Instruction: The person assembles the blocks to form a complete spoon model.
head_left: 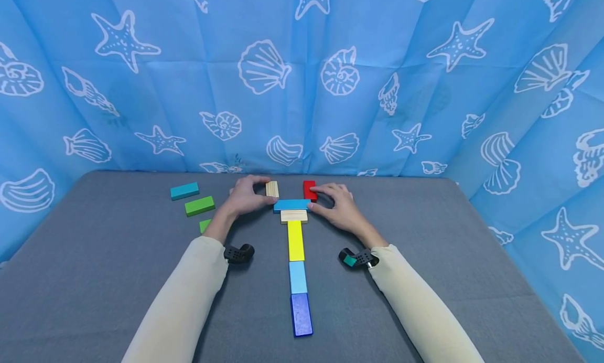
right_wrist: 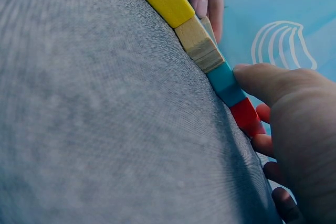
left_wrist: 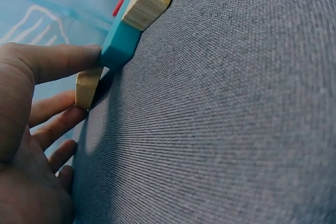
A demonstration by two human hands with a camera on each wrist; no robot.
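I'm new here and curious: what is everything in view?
Crosswise block: one, blue, far centre
Wooden block: one, pale, beyond its left end
Red block: one, red, beyond its right end
Second wooden block: one, pale, just nearer
Yellow block: one, yellow, next nearer
Light block: one, light blue, next
Dark block: one, dark blue, nearest
Loose block: one, blue, far left
Green blocks: two, green, near it
Table: one, grey, underneath
Curtain: one, blue with white prints, behind
Sleeves: two, cream, forearms
Wrist devices: two, mostly black, wrists
Left grip: one, bare, crosswise block's left
Right grip: one, bare, its right
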